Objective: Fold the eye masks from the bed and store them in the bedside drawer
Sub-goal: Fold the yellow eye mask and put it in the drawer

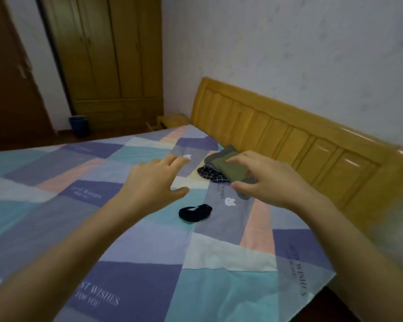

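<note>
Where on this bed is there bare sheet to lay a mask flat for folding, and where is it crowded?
Free: the wide patchwork sheet left of the left hand, and the stretch below the small dark mask toward the bed's near corner. Crowded: beside the headboard, where the olive mask, grey and checked pieces pile under the right hand.

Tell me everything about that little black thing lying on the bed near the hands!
It is a small black eye mask, made of soft, dark cloth by the look of it, with a lighter patch showing near its top. It lies bunched up, not spread flat, on the patchwork bedsheet, beside a white bunny print. Nothing touches it except the sheet: the left hand hovers above and behind it, and the right hand is at other cloths.
</note>
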`<state>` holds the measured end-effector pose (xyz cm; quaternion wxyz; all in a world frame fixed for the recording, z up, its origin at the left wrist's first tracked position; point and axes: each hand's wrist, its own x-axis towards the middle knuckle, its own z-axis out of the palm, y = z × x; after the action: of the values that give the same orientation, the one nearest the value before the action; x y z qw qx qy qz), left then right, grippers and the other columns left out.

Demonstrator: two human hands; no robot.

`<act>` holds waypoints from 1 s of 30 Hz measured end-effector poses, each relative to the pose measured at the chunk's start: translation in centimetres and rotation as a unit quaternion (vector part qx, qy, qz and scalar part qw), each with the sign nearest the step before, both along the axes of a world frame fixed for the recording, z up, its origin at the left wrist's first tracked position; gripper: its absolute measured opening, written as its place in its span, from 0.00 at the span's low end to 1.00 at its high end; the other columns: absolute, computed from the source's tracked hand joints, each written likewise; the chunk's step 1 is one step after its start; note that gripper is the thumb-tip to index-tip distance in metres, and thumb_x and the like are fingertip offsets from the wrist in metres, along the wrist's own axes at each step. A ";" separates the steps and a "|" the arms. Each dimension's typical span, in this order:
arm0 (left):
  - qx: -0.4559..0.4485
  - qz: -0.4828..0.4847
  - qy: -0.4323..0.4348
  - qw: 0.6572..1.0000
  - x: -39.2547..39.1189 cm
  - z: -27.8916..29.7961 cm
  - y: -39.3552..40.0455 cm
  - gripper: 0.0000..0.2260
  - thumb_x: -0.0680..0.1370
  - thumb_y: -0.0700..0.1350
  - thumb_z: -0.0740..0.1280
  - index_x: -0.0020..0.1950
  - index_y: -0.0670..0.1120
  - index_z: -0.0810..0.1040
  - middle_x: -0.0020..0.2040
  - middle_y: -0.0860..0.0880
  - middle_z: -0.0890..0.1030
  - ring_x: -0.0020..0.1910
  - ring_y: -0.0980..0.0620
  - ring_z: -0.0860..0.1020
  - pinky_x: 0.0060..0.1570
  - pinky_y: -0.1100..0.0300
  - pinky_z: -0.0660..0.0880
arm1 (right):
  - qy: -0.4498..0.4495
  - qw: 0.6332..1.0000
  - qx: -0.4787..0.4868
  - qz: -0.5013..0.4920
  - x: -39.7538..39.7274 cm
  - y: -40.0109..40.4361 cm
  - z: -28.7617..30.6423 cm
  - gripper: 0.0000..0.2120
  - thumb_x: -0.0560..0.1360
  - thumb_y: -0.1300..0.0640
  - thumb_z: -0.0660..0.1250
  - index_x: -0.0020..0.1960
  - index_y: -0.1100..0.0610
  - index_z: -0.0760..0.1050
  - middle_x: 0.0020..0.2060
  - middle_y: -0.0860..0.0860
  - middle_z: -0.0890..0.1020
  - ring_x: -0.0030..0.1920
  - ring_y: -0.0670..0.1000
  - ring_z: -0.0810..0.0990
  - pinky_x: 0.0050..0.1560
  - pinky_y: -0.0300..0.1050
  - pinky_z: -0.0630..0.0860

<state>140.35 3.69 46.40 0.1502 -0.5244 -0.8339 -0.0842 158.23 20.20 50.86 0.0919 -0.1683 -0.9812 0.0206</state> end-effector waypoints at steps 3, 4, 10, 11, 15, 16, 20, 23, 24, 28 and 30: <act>-0.030 0.040 -0.012 0.999 -3.5 -4.1 3.7 0.30 0.77 0.63 0.60 0.75 0.57 0.55 0.72 0.55 0.66 0.61 0.50 0.74 0.42 0.57 0.70 | -0.034 0.998 -0.018 0.045 -5.5 4.5 -4.7 0.22 0.76 0.42 0.61 0.69 0.43 0.63 0.67 0.41 0.69 0.59 0.47 0.74 0.41 0.44 0.67; -0.039 0.054 -0.018 0.998 -4.9 -6.0 5.6 0.29 0.77 0.63 0.60 0.75 0.56 0.56 0.72 0.54 0.66 0.61 0.49 0.74 0.41 0.57 0.69 | -0.047 0.997 -0.026 0.056 -7.5 6.5 -6.7 0.23 0.76 0.42 0.61 0.69 0.43 0.63 0.67 0.42 0.69 0.60 0.47 0.74 0.42 0.45 0.68; -0.116 0.104 -0.098 0.983 -10.2 -17.3 15.3 0.29 0.77 0.60 0.61 0.75 0.54 0.57 0.72 0.53 0.67 0.64 0.48 0.73 0.46 0.56 0.67 | -0.146 0.982 -0.085 0.080 -15.8 16.6 -18.4 0.23 0.76 0.44 0.62 0.70 0.45 0.64 0.68 0.45 0.69 0.60 0.51 0.75 0.46 0.46 0.71; -0.121 0.107 -0.109 0.981 -10.9 -19.2 16.6 0.28 0.77 0.60 0.61 0.75 0.54 0.58 0.72 0.53 0.67 0.63 0.48 0.73 0.45 0.56 0.66 | -0.161 0.979 -0.090 0.082 -16.9 18.0 -20.3 0.23 0.77 0.44 0.62 0.70 0.46 0.64 0.68 0.45 0.69 0.62 0.51 0.74 0.47 0.47 0.70; -0.130 0.123 -0.139 0.974 -13.8 -26.5 20.6 0.28 0.77 0.59 0.61 0.75 0.54 0.58 0.70 0.52 0.69 0.60 0.47 0.74 0.43 0.57 0.65 | -0.197 0.968 -0.120 0.096 -21.0 22.7 -28.2 0.21 0.76 0.46 0.63 0.68 0.46 0.67 0.64 0.47 0.73 0.61 0.52 0.75 0.53 0.49 0.73; -0.135 0.131 -0.143 0.972 -14.5 -28.3 21.6 0.28 0.78 0.58 0.61 0.75 0.54 0.58 0.70 0.52 0.69 0.60 0.47 0.75 0.43 0.57 0.65 | -0.204 0.966 -0.128 0.100 -21.9 23.7 -30.2 0.21 0.76 0.47 0.63 0.68 0.47 0.67 0.63 0.47 0.74 0.60 0.52 0.75 0.54 0.51 0.74; -0.136 0.163 -0.156 0.965 -16.8 -35.2 24.9 0.28 0.77 0.58 0.61 0.75 0.54 0.57 0.68 0.51 0.71 0.59 0.47 0.75 0.44 0.56 0.67 | -0.227 0.956 -0.148 0.109 -25.7 26.9 -38.0 0.22 0.76 0.48 0.63 0.69 0.47 0.66 0.64 0.48 0.74 0.61 0.53 0.74 0.58 0.53 0.74; -0.135 0.175 -0.169 0.961 -18.0 -40.0 27.3 0.29 0.77 0.57 0.62 0.75 0.54 0.55 0.66 0.50 0.73 0.57 0.46 0.76 0.46 0.54 0.70 | -0.235 0.954 -0.148 0.113 -28.1 28.8 -43.6 0.23 0.75 0.49 0.64 0.69 0.48 0.65 0.63 0.49 0.74 0.61 0.54 0.73 0.57 0.53 0.74; -0.137 0.177 -0.174 0.959 -18.3 -41.5 28.0 0.29 0.77 0.57 0.62 0.75 0.54 0.55 0.65 0.50 0.73 0.57 0.46 0.76 0.46 0.54 0.70 | -0.231 0.955 -0.145 0.113 -28.8 29.3 -45.4 0.24 0.74 0.49 0.64 0.69 0.47 0.65 0.62 0.49 0.75 0.61 0.54 0.73 0.56 0.52 0.74; -0.148 0.199 -0.191 0.950 -19.8 -46.1 30.4 0.31 0.76 0.56 0.63 0.76 0.54 0.53 0.65 0.49 0.73 0.58 0.44 0.76 0.45 0.55 0.66 | -0.242 0.956 -0.117 0.115 -30.8 30.8 -51.5 0.30 0.73 0.50 0.65 0.72 0.48 0.59 0.67 0.49 0.70 0.68 0.55 0.65 0.61 0.52 0.66; -0.158 0.210 -0.200 0.944 -20.4 -47.6 31.2 0.33 0.77 0.56 0.63 0.77 0.54 0.50 0.65 0.49 0.74 0.57 0.43 0.77 0.43 0.55 0.65 | -0.261 0.954 -0.097 0.113 -31.5 31.1 -53.6 0.35 0.72 0.49 0.65 0.75 0.49 0.53 0.71 0.50 0.66 0.72 0.56 0.58 0.66 0.54 0.62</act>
<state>119.95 34.91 -1.20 -0.0902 -0.3264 -0.9407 -0.0215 126.72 51.32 -2.77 -0.1869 -0.0644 -0.9768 0.0817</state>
